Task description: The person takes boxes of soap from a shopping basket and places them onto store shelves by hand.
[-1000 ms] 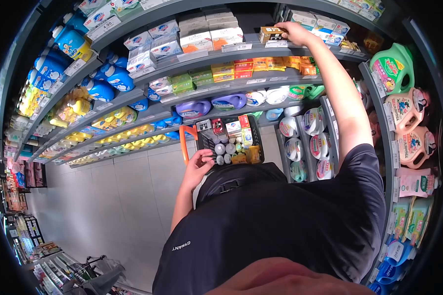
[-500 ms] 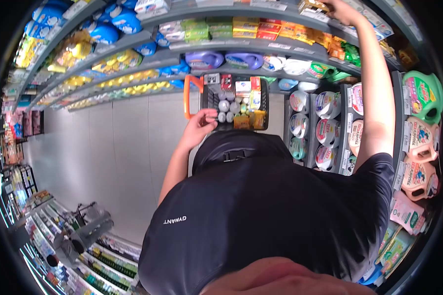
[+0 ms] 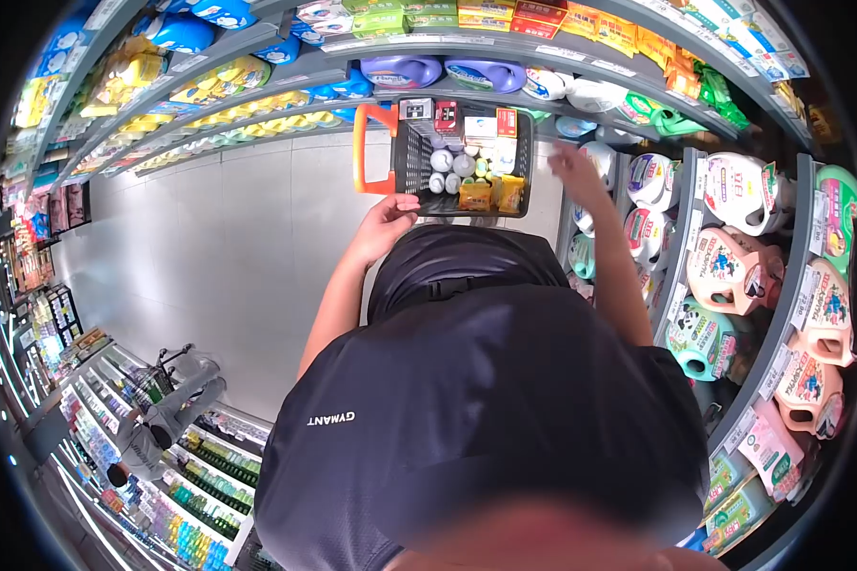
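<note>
A black shopping basket [image 3: 400, 162] with an orange handle [image 3: 360, 147] stands in front of me. Inside it lie white rounded items [image 3: 445, 161], yellow packets [image 3: 510, 193], a red box [image 3: 447, 116] and a white-and-red box [image 3: 507, 124]. My left hand [image 3: 383, 228] is open, its fingers stretched to the basket's near left corner and the thumb apart. To the right of the basket is my right hand [image 3: 578, 174], in front of shelved white bottles [image 3: 595, 157]; motion blurs its fingers, so I cannot tell whether it holds anything.
Shelves curve round the front and right, with purple bottles [image 3: 402, 71], orange packets [image 3: 617, 34] and peach-coloured jugs [image 3: 731, 271]. Grey floor [image 3: 248, 257] stretches to the left. Another person [image 3: 152, 438] is at the lower left, near a shelf of bottles.
My right hand has come down from the high shelf at the upper right to beside the basket. The basket sits higher in the view. My left hand stays near its corner.
</note>
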### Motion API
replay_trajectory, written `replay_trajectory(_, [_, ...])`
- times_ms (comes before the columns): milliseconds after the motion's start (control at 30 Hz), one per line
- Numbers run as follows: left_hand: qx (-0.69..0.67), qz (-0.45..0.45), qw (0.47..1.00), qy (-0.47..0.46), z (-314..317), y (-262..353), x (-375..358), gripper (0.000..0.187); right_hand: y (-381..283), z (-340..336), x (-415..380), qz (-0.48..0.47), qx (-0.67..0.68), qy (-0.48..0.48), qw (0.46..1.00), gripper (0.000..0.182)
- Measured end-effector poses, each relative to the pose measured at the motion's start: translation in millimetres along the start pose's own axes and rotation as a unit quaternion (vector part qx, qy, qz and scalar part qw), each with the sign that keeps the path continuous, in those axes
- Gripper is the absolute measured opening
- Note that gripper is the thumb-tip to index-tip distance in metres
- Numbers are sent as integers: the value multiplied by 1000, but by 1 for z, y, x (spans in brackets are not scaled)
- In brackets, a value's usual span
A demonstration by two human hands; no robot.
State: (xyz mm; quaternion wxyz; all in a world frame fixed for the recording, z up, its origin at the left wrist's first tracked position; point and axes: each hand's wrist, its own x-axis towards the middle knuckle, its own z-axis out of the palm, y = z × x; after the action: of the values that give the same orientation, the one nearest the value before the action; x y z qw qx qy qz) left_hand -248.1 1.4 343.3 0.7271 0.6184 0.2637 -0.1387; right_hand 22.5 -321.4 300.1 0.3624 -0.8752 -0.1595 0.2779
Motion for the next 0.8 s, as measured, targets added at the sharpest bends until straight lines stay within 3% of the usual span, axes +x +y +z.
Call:
replay_trajectory(100, [-33,-59,998,13,-2,-21,25,31,58,38,-20,89,145,-48,984,46])
replay_trajectory(167, [-58,-112,991,44,2,-27,44,27,86,55,-21,176,290,-58,939,48])
replay_trajectory(267, [-68,-186,979,45,1,-62,90,31,88,72,-18,234,354,-76,902,47])
replay_trajectory(433, [-186,-256,941,121,5,-122,181,24,90,113,-12,242,400,-127,875,36])
replay_trajectory(467, [-198,-254,942,98,-11,-170,216,21,93,123,-15,234,421,-145,865,34])
replay_trajectory(500, [-205,-250,942,93,-12,-175,233,17,104,138,-14,244,408,-172,863,33])
replay_trajectory(533, [-239,-251,926,149,3,-150,241,15,107,147,-18,241,419,-172,859,31])
replay_trajectory(567, [-224,-277,925,130,-5,-168,268,15,117,159,-18,257,414,-180,855,31])
replay_trajectory(700, [-255,-272,913,163,-8,-180,341,37,170,209,-34,272,337,-230,871,32])
replay_trajectory(800, [-320,-265,892,176,-11,-190,382,42,167,215,-45,319,331,-277,844,34])
